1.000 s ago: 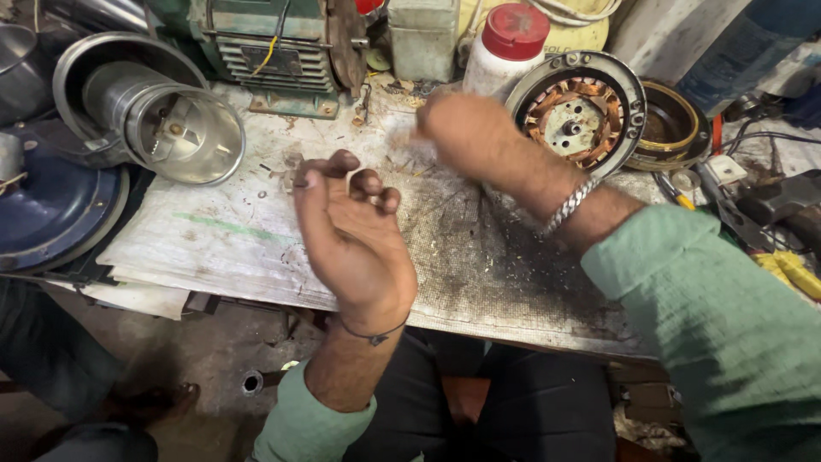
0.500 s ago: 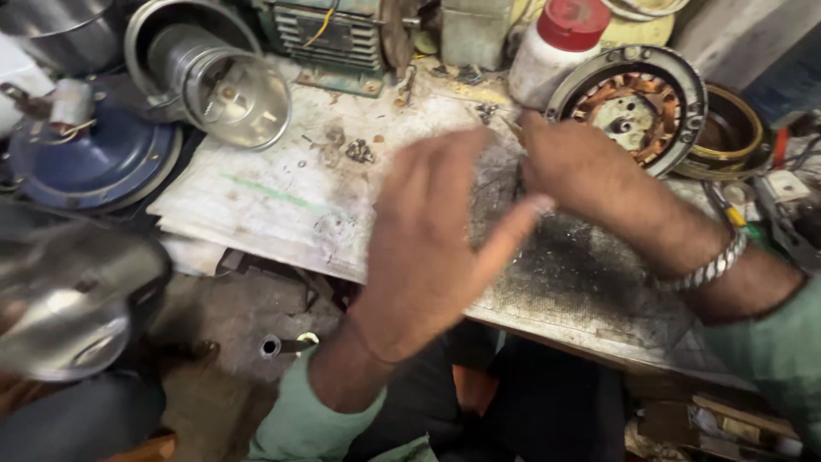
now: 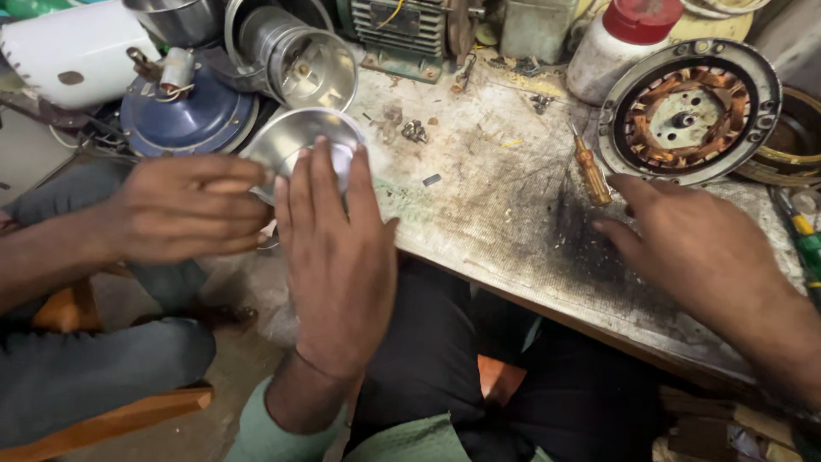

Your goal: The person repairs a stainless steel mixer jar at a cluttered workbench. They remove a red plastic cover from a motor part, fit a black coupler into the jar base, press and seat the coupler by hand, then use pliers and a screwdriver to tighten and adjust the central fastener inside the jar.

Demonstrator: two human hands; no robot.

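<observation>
premises: a small motor and appliance repair workshop. evidence: a grimy, soot-stained workbench; an opened motor stator with copper windings exposed; a finned motor housing; loose screws and a screwdriver (amber handle); steel jars and a blue appliance base crowded together alongside.

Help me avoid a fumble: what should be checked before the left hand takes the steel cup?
1. Left hand gripping the steel cup: fingers lie flat on it, not closed. Not ok.
2. Co-worker's hand supporting the cup: ok.
3. Right hand free: open on the bench. Ok.
4. Screwdriver clear of the right fingertips: cannot tell.
5. Cup empty: cannot tell.
</observation>
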